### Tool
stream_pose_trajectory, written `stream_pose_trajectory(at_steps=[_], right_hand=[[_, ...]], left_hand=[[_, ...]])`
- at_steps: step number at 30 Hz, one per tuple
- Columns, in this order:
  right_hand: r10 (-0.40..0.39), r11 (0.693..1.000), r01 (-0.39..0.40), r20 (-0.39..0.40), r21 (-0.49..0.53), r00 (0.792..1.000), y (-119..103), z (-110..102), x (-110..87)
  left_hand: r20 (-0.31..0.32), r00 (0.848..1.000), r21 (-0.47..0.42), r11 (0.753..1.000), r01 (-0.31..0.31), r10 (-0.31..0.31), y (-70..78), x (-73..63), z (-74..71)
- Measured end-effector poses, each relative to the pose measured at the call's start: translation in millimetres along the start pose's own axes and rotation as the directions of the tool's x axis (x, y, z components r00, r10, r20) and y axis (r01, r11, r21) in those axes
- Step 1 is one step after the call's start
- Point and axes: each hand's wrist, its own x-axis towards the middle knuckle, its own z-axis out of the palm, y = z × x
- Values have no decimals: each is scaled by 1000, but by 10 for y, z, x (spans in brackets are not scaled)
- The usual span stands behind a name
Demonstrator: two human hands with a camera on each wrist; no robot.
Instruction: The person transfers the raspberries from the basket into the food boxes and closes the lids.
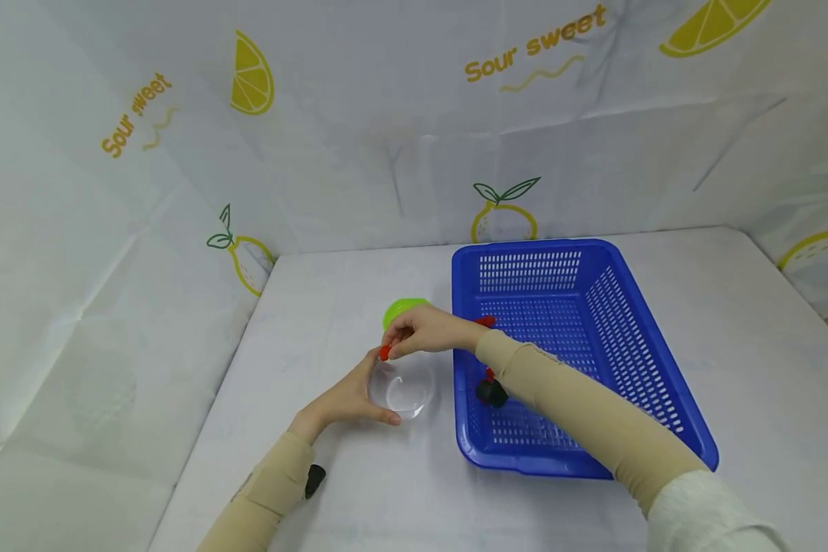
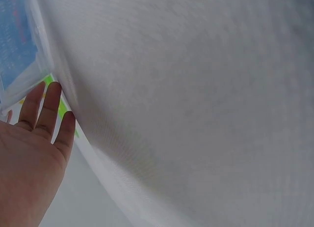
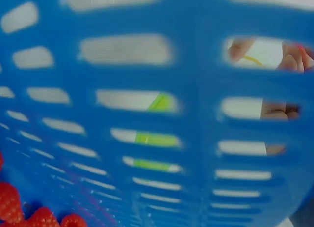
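Note:
A clear round plastic bowl (image 1: 409, 395) stands on the white table. My left hand (image 1: 348, 395) grips its left side, thumb at the near edge and fingers at the far edge; in the left wrist view the left hand (image 2: 37, 153) has its fingers against the clear wall. Above the bowl's far rim, my right hand (image 1: 424, 330) pinches a small red piece (image 1: 385, 353), mostly covered by the fingertips. Behind the right hand a bright green round thing (image 1: 402, 308) is partly hidden. Red, seed-dotted berries (image 3: 41, 218) lie inside the blue basket.
The slotted blue basket (image 1: 655, 360) stands right of the bowl, and my right forearm crosses over its left wall. Red bits (image 1: 486, 320) show by that forearm. A white printed cloth (image 1: 359, 153) hangs behind and to the left of the table.

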Motion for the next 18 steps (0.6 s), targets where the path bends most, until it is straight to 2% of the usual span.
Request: stream_pose_trajectory(at_steps=[11, 18], right_hand=[[27, 996, -20, 74, -90, 997, 10, 72, 97], [35, 983, -13, 116, -184, 993, 0, 127, 78]], left_hand=[[13, 998, -28, 998, 56, -56, -16, -10, 1], [10, 999, -22, 999, 34, -34, -29, 3, 7]])
